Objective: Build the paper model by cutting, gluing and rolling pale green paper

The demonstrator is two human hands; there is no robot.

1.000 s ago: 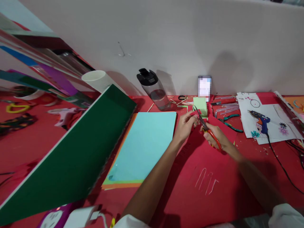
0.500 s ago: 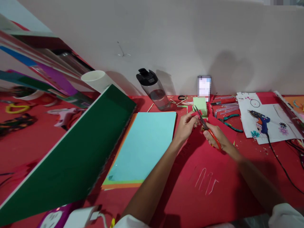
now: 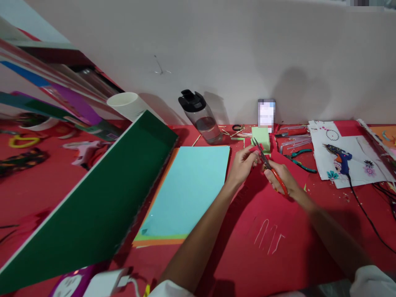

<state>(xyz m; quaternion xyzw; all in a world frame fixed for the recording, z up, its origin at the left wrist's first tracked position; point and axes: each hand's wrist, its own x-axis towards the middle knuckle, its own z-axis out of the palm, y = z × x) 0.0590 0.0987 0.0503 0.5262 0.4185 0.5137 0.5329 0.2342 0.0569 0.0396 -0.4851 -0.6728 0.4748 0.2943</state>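
On the table [image 3: 163,266] below the wall [image 3: 216,49], I monitor the right hand [image 3: 281,177] grasping scissors [image 3: 267,163] and the left hand [image 3: 243,165] pinching a scrap [image 3: 261,146], both just nearside of the green block [image 3: 260,136].

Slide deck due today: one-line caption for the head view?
Left hand pinches a small red piece while the right hand holds red-handled scissors, near a light-green block.

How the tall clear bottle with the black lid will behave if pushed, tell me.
The tall clear black-lidded bottle would probably tip if pushed high, being narrow for its height. What looks like liquid in its lower part should steady it somewhat. Once over, its rounded body might roll on the red tabletop.
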